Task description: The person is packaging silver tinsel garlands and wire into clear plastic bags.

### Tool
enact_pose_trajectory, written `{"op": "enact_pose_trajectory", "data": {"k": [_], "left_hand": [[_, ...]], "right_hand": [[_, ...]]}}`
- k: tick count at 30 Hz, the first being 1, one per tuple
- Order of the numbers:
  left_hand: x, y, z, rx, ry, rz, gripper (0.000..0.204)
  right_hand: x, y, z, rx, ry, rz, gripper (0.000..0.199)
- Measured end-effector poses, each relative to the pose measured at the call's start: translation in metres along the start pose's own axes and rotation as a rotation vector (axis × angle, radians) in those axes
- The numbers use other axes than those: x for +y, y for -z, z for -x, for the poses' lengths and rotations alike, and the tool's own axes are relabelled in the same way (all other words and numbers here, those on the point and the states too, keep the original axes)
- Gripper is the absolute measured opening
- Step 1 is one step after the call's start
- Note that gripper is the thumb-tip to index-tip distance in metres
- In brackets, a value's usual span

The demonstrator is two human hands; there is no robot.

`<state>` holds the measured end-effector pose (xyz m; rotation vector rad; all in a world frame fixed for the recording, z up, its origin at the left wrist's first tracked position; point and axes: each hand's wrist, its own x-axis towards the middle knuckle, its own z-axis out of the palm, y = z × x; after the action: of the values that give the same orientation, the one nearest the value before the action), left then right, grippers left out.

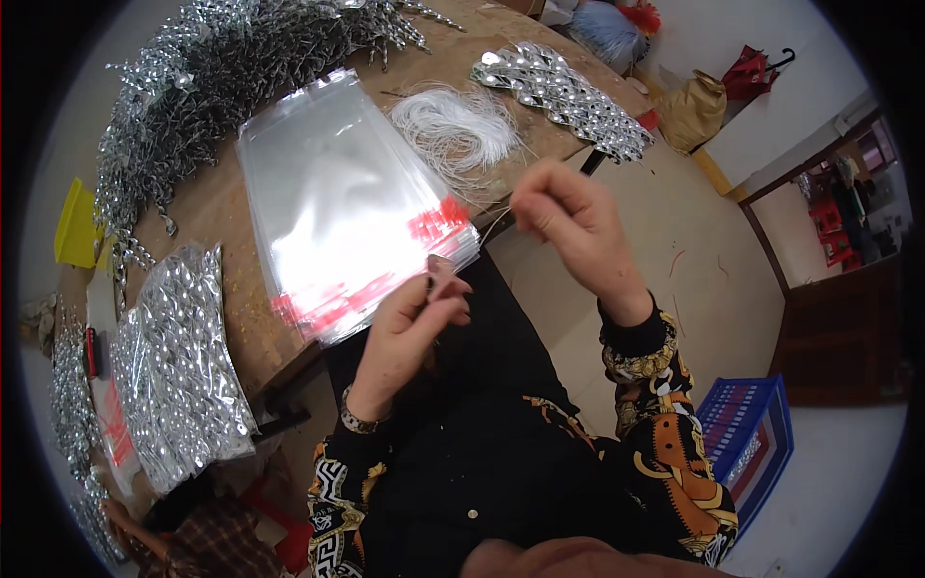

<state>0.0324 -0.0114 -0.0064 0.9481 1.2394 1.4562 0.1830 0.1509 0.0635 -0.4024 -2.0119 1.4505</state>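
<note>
My right hand is raised past the table's near edge, its fingers pinched on a thin white string that trails off to the left. Lower and to the left, my left hand is closed in front of the stacked bags; a small dark-edged bit shows at its fingertips, too small to name. Beside both hands lies a stack of transparent plastic bags with red print along the near end. Just beyond the right hand is a loose bundle of white strings on the wooden table.
A large heap of silver twisted ornaments covers the far left. More lie at the right corner and in a filled bag at left. A yellow bin, a blue basket and another person are around.
</note>
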Motion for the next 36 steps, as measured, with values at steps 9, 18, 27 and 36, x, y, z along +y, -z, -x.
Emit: {"op": "enact_pose_trajectory", "data": {"k": [9,18,27,36], "left_hand": [[0.023,0.009,-0.024,0.207,-0.351,0.508,0.02],[0.022,-0.003,-0.045,0.166,-0.329,0.649,0.021],[0.023,-0.005,-0.047,0.157,-0.07,0.332,0.039],[0.009,0.02,-0.035,0.309,-0.142,0.112,0.022]], "right_hand": [[0.041,-0.042,0.021,-0.3,-0.158,0.08,0.021],[0.042,-0.021,0.024,-0.273,-0.236,-0.022,0.016],[0.038,0.046,0.002,-0.026,-0.07,0.384,0.012],[0.082,0.184,-0.077,0.388,0.119,1.183,0.016]]}}
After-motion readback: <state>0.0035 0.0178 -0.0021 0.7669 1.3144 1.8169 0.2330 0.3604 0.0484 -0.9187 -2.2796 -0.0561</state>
